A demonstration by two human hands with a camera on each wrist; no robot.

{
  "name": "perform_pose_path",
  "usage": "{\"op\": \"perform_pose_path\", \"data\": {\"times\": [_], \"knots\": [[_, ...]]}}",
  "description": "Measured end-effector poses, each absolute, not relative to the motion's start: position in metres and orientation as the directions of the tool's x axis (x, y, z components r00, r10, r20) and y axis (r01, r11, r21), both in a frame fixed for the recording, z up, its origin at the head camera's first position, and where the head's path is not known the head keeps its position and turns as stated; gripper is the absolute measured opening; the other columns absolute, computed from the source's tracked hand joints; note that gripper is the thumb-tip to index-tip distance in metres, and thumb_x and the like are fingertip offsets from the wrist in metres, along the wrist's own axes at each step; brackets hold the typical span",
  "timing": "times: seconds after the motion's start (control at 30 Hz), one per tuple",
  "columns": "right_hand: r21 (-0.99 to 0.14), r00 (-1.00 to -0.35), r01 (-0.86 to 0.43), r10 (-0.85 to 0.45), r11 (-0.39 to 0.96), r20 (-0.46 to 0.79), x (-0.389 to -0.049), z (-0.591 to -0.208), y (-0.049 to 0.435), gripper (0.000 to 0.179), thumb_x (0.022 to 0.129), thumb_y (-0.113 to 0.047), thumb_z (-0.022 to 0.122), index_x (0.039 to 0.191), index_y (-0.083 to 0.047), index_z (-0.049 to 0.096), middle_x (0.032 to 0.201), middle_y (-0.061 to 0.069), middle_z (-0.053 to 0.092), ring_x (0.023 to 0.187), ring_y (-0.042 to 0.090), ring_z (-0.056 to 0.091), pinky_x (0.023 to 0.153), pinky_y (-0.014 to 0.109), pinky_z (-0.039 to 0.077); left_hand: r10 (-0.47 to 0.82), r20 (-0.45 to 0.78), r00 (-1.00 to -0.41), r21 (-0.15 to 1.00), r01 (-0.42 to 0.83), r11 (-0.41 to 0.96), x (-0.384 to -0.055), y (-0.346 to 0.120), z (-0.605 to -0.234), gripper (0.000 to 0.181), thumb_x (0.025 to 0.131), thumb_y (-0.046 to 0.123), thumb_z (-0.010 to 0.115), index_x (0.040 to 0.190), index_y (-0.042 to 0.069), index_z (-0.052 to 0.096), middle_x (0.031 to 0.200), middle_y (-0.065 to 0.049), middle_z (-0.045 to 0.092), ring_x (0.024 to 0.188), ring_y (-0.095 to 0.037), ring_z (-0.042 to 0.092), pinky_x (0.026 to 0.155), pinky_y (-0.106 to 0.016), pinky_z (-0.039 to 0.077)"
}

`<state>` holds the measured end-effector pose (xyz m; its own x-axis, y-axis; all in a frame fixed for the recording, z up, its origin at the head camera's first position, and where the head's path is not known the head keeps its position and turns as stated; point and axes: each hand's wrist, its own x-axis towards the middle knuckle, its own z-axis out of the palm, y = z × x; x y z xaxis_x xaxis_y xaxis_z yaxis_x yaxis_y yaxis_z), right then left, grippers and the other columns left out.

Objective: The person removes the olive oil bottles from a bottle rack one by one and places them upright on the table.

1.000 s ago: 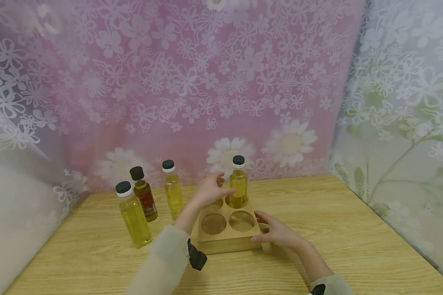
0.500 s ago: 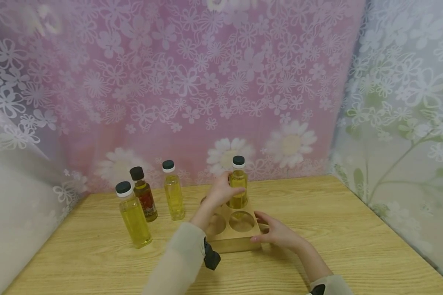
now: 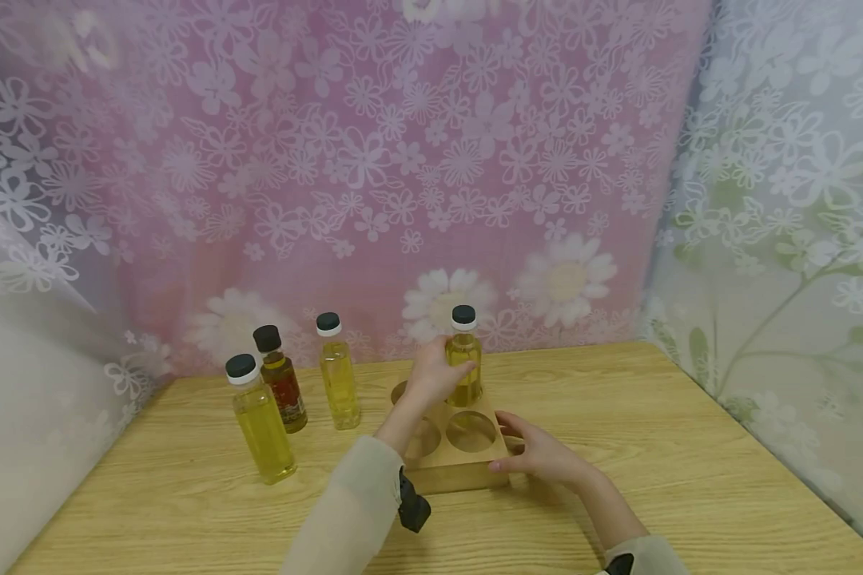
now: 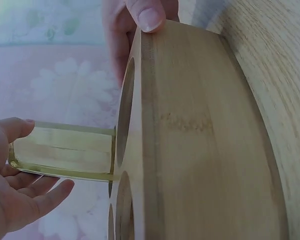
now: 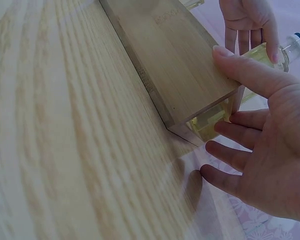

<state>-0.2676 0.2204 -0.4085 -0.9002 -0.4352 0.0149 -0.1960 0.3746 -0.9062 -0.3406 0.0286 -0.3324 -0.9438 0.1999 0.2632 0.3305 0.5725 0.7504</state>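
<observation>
In the head view a dark-capped bottle of yellow oil [image 3: 464, 350] stands upright in the back right hole of a wooden bottle rack [image 3: 455, 477]. My left hand [image 3: 428, 374] grips its body from the left. The left wrist view shows the thumb on one side of the bottle [image 4: 65, 149] and the fingers [image 4: 45, 200] curving around the other. My right hand [image 3: 542, 457] holds the rack at its front right corner; its thumb [image 5: 245, 72] lies on the front face and fingertips reach the side. Both front holes hold no bottle; the left forearm partly covers the left ones.
Left of the rack, on the wooden table [image 3: 151, 495], stand two more yellow oil bottles, one nearer [image 3: 262, 431] and one farther back [image 3: 340, 383]. A darker bottle with a red label [image 3: 284, 391] stands between them. A pink floral curtain [image 3: 374, 200] hangs behind.
My left hand has moved right from beside the bottle and taken hold of it. The bottle's top has shifted very slightly. The right hand stays on the rack.
</observation>
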Motion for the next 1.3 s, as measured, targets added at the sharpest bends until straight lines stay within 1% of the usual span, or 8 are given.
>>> {"op": "perform_pose_path", "data": {"times": [0.13,0.4,0.7,0.87,1.07,1.3], "knots": [[-0.907,-0.900,-0.194,-0.436,0.373,0.013,-0.269,-0.409,0.220,0.087,0.081,-0.025,0.073,0.145,0.003,0.021,0.145,0.025,0.027,0.130,0.043,0.028,0.099,0.058,0.031,0.195,0.288,-0.938,0.745,0.347,0.570,-0.339,0.025,-0.329,0.058,0.085,0.026,0.068,0.133,0.001,0.046,0.122,-0.015,0.056,0.110,-0.029,0.054,0.090,-0.041,0.046],[-0.911,-0.895,-0.198,-0.445,0.363,0.018,-0.270,-0.407,0.221,0.087,0.081,-0.023,0.073,0.145,0.002,0.019,0.146,0.023,0.025,0.130,0.043,0.027,0.099,0.058,0.030,0.183,0.337,-0.924,0.786,0.383,0.485,-0.330,0.013,-0.301,0.057,0.086,0.022,0.066,0.134,0.002,0.044,0.119,-0.014,0.057,0.105,-0.028,0.057,0.085,-0.040,0.048],[-0.904,-0.889,-0.222,-0.457,0.366,0.034,-0.269,-0.408,0.221,0.086,0.081,-0.023,0.073,0.145,0.002,0.020,0.146,0.023,0.026,0.129,0.043,0.028,0.099,0.058,0.030,0.114,0.405,-0.907,0.742,0.399,0.539,-0.324,-0.008,-0.282,0.058,0.081,0.026,0.072,0.132,0.006,0.050,0.113,-0.012,0.061,0.099,-0.026,0.058,0.082,-0.037,0.049],[-0.905,-0.891,-0.215,-0.454,0.366,0.028,-0.267,-0.408,0.220,0.087,0.081,-0.023,0.073,0.145,0.003,0.020,0.146,0.024,0.024,0.130,0.044,0.026,0.100,0.059,0.028,0.092,0.391,-0.916,0.753,0.375,0.541,-0.317,-0.023,-0.278,0.061,0.082,0.031,0.071,0.134,0.007,0.049,0.116,-0.011,0.059,0.100,-0.026,0.055,0.081,-0.039,0.048],[-0.904,-0.895,-0.200,-0.446,0.377,0.012,-0.265,-0.406,0.219,0.088,0.082,-0.023,0.072,0.145,0.003,0.018,0.146,0.025,0.023,0.129,0.046,0.027,0.099,0.060,0.029,0.057,0.400,-0.915,0.755,0.364,0.545,-0.309,-0.045,-0.276,0.061,0.081,0.030,0.072,0.133,0.010,0.050,0.117,-0.011,0.058,0.099,-0.026,0.054,0.080,-0.039,0.047],[-0.907,-0.886,-0.203,-0.463,0.369,0.010,-0.266,-0.406,0.220,0.087,0.083,-0.023,0.071,0.146,0.001,0.016,0.146,0.025,0.024,0.129,0.046,0.027,0.098,0.060,0.031,0.014,0.369,-0.929,0.785,0.319,0.531,-0.297,-0.071,-0.278,0.062,0.081,0.028,0.072,0.134,0.006,0.048,0.126,-0.015,0.054,0.109,-0.031,0.053,0.087,-0.043,0.046]]}}
